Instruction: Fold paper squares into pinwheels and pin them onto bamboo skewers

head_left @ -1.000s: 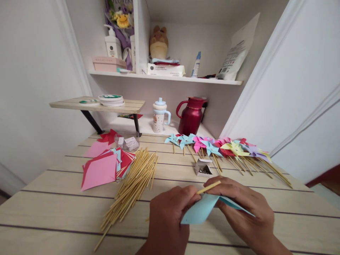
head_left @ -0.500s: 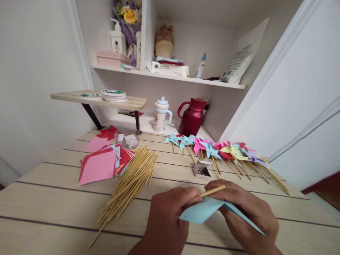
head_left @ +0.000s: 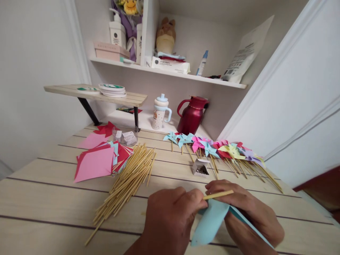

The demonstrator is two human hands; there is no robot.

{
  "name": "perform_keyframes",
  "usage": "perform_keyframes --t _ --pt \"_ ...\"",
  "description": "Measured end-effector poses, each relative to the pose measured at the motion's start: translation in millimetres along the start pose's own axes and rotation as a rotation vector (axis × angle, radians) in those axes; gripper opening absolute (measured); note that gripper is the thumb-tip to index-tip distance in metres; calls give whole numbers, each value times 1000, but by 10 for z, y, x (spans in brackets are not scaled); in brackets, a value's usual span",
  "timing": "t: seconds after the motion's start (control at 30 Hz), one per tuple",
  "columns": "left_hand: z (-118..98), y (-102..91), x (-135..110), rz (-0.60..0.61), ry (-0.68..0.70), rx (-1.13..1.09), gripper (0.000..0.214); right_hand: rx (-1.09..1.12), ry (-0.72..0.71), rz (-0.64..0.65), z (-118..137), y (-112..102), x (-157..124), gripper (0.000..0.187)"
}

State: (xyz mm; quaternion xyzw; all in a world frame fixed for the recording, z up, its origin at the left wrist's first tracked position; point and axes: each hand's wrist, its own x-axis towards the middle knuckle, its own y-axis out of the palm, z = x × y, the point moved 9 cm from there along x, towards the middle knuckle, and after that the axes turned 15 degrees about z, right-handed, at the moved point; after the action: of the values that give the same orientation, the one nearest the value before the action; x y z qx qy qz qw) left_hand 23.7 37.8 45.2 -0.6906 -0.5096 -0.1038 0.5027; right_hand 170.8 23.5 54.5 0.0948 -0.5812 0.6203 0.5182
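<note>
My left hand (head_left: 172,216) is closed, with its thumb pressed near a thin wooden stick (head_left: 219,194) that juts out to the right. Below the stick hangs a light blue paper pinwheel (head_left: 211,221), one vane curling downward. My right hand (head_left: 249,212) is closed around the far side of the pinwheel, its fingers bent behind the stick. Part of the paper and the right fingertips are hidden. Just beyond the hands stands a small open box (head_left: 200,167) of metal pins.
A heap of wooden sticks (head_left: 124,187) lies left of the hands, beside pink paper squares (head_left: 94,164). Finished pinwheels (head_left: 231,151) line the back right. Behind them stand a red jug (head_left: 191,117) and a drinking cup (head_left: 159,117). A raised wooden shelf (head_left: 130,99) overhangs the back left.
The stick and pinwheel have moved slightly right in my hands. The blue vane now hangs lower and is turned more downward. My left hand has turned a little, and the view has shifted slightly.
</note>
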Motion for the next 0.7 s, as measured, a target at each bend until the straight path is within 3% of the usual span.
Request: perform_keyframes --t 0.2,0.27,0.37,0.53,0.7 --pt "-110 -85 -62 -108 72 221 11 352 5 -204 -172 -50 -126 29" --pt "-113 -73 -76 -109 77 242 9 362 21 -244 -188 -77 -148 38" --pt "-121 -56 -92 -101 86 275 8 246 43 -201 -168 -92 -151 49" --pt "-228 -70 -94 -104 154 416 13 106 -30 -33 -100 -31 -120 35" --pt "-319 -105 -70 -113 178 526 12 150 -80 -60 -108 -38 -135 32"
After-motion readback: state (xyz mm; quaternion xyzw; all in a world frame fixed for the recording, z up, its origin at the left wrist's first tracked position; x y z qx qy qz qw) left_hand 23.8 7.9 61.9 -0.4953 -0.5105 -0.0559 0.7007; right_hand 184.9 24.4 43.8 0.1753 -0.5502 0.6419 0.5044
